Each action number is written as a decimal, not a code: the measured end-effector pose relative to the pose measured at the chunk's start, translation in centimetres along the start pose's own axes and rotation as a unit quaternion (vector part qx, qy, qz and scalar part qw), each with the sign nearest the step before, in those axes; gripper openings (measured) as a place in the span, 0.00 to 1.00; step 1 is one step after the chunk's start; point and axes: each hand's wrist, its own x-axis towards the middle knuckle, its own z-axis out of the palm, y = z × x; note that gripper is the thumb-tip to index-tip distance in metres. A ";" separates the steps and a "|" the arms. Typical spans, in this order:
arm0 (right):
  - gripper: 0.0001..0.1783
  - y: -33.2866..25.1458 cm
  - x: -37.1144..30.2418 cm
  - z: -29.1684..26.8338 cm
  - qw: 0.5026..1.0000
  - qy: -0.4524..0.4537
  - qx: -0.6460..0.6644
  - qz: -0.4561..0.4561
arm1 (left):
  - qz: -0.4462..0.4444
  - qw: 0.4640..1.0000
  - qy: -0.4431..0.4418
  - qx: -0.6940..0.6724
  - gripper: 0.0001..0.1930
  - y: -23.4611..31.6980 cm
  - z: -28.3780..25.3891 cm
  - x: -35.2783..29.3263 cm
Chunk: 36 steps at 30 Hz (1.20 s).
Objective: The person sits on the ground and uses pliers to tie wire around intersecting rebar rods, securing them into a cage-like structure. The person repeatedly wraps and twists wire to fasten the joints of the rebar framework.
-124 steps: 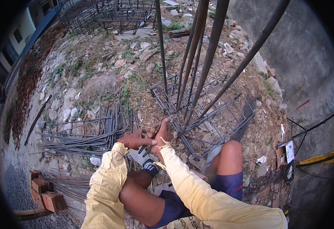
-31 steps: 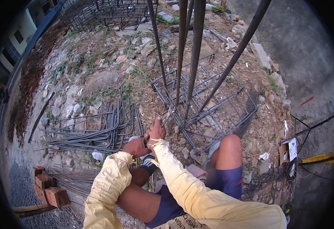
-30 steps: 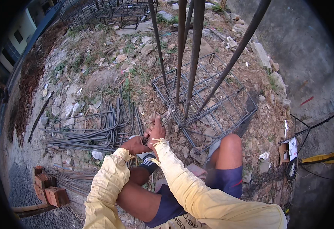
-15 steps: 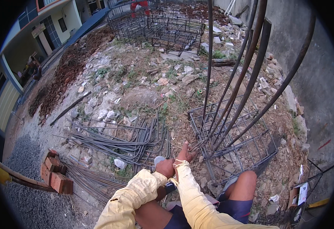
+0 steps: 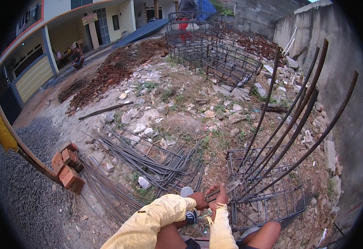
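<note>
My left hand (image 5: 199,201) is closed at the rear end of a slim metal tool that looks like pincers (image 5: 233,185). My right hand (image 5: 218,195) is curled around its handles farther forward, with some fingers partly lifted. The tool's tip reaches the near left side of a rebar cage (image 5: 268,204) lying on the ground. Several long, curved rebars (image 5: 291,120) rise from the cage and lean up to the right. Whether the tip touches a bar or holds wire is too small to tell.
Bent rebars (image 5: 160,162) lie in a pile left of my hands, near straight rods (image 5: 106,189). Red bricks (image 5: 70,176) stand beside dark gravel (image 5: 32,199). Stacked rebar cages (image 5: 214,54) lie farther off. A concrete wall (image 5: 335,54) runs along the right; a person (image 5: 77,56) crouches far left.
The view has swung left and up, shifting the scene rightward and down. My right hand has drawn back from the cage bars and turned, its fingers loosening; my left stays beside it.
</note>
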 end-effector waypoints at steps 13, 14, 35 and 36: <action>0.14 -0.7 -0.3 -4.2 0.977 -0.143 0.036 0.157 | 0.133 0.990 0.025 0.045 0.23 -2.5 5.8 2.7; 0.14 -1.0 -0.7 -3.2 0.997 -0.015 -0.024 0.077 | 0.114 0.987 0.001 0.112 0.19 -0.3 4.7 1.5; 0.19 -0.7 -2.6 0.0 0.998 -0.052 -0.009 0.028 | 0.039 0.979 0.116 0.163 0.19 -1.2 2.5 -1.5; 0.17 0.5 -1.1 -0.4 0.991 0.034 -0.106 -0.074 | 0.048 0.971 0.156 0.174 0.18 -1.1 2.7 -1.2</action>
